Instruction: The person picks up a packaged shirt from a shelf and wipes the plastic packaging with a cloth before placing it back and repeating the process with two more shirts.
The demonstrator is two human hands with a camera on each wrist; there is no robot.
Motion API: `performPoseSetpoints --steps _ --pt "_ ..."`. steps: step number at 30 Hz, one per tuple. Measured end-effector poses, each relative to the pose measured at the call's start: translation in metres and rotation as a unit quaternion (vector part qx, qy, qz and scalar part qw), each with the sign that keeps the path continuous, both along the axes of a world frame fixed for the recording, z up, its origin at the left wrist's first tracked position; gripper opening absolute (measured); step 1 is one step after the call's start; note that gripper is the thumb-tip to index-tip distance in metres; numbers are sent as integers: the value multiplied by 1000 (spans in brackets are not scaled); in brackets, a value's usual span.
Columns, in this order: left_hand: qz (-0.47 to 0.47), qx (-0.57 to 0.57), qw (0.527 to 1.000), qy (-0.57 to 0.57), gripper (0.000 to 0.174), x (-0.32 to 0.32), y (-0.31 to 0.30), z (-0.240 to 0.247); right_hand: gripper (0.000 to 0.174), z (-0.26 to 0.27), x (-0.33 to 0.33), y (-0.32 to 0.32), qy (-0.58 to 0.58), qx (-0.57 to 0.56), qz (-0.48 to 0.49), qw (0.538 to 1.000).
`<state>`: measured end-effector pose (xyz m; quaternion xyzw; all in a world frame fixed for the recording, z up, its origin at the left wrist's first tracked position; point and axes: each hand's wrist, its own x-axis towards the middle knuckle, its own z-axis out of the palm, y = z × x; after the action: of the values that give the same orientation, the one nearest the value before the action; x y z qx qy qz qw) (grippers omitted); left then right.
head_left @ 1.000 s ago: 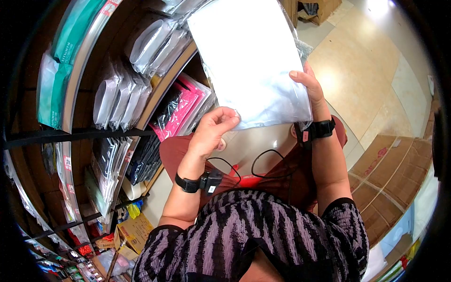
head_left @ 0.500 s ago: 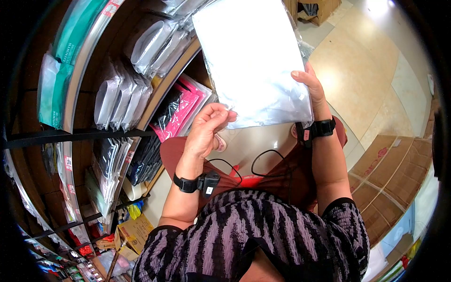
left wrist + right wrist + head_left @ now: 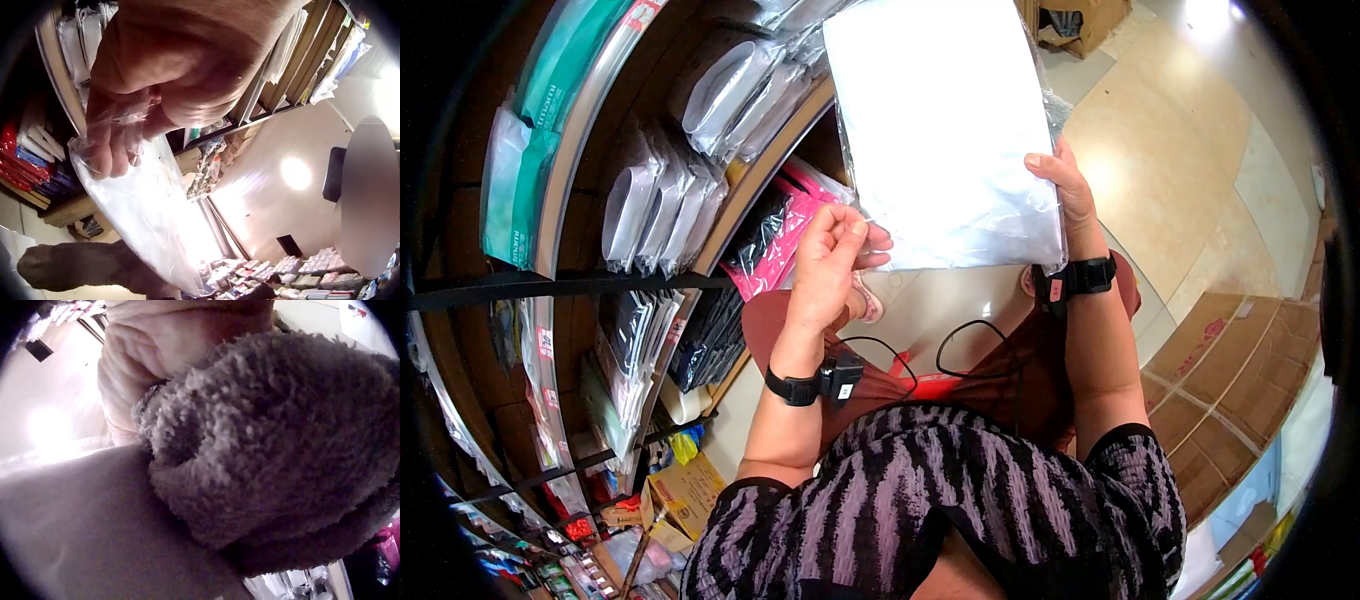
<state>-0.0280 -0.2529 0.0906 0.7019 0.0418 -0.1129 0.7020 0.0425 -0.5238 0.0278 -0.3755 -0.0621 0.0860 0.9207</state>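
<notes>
A flat white package point(image 3: 945, 130) in a clear plastic bag is held up before the person, its face glaring white. The right hand point(image 3: 1070, 190) grips its right edge, thumb on the front, fingers mostly hidden behind. Against that hand, in the right wrist view, sits a grey fluffy cloth-like thing point(image 3: 269, 444), overlapping the package. At the lower left corner, the left hand point(image 3: 835, 250) has its fingertips curled together. In the left wrist view, those fingers pinch the bag's thin clear film point(image 3: 128, 122), which wraps over them.
Shelves on the left hold bagged white items point(image 3: 635, 215), green packages point(image 3: 512, 200) and a pink package point(image 3: 785, 225). A large cardboard box point(image 3: 1225, 390) stands at the right, with a smaller open box point(image 3: 1090, 22) at the far end. Black cables point(image 3: 960, 340) hang across the lap.
The left hand has moved left and slightly up along the package's lower corner. The package has shifted a little rightward, while the right hand keeps its grip.
</notes>
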Motion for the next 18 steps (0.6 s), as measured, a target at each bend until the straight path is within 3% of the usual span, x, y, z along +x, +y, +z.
performPoseSetpoints --steps 18 --pt "-111 -95 988 42 11 4 20 21 69 -4 2 -2 -16 -36 15 999"
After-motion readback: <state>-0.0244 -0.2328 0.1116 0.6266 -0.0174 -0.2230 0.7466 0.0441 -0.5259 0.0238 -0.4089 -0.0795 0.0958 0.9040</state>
